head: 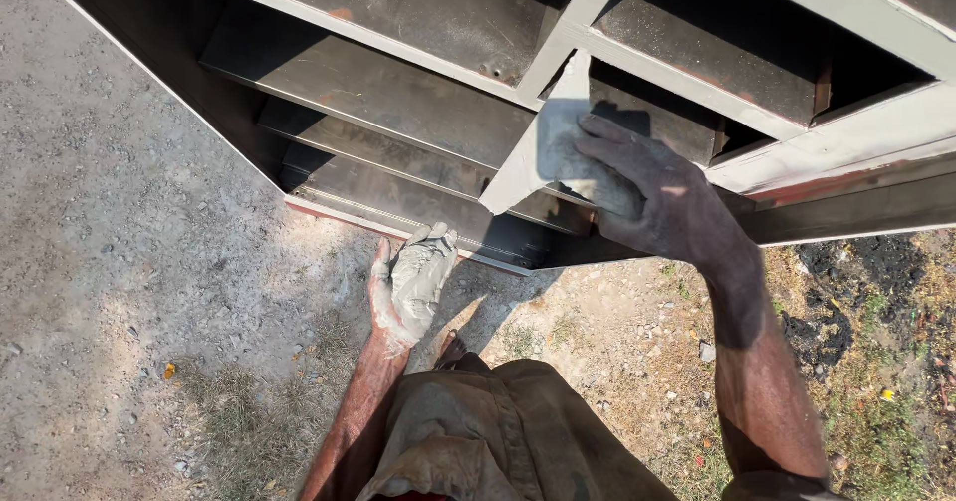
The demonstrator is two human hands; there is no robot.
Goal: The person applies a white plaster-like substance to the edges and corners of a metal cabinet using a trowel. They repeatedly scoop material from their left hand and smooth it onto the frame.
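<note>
Two hands [413, 282], one metal frame [558, 63], perhaps one putty pad [573, 157]

The metal rack [418, 103] stands on the ground [119, 262], apparently with shelves [378, 88] inside it.

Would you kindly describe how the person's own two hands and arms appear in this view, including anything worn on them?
Both forearms are bare, with no sleeves, gloves, watch or rings visible. The left hand is thickly smeared with pale grey putty-like paste across the palm and fingers. The right hand is coated in dark, dusty grime that runs down the wrist. Only olive-brown, dust-stained clothing shows below, between the arms.
</note>
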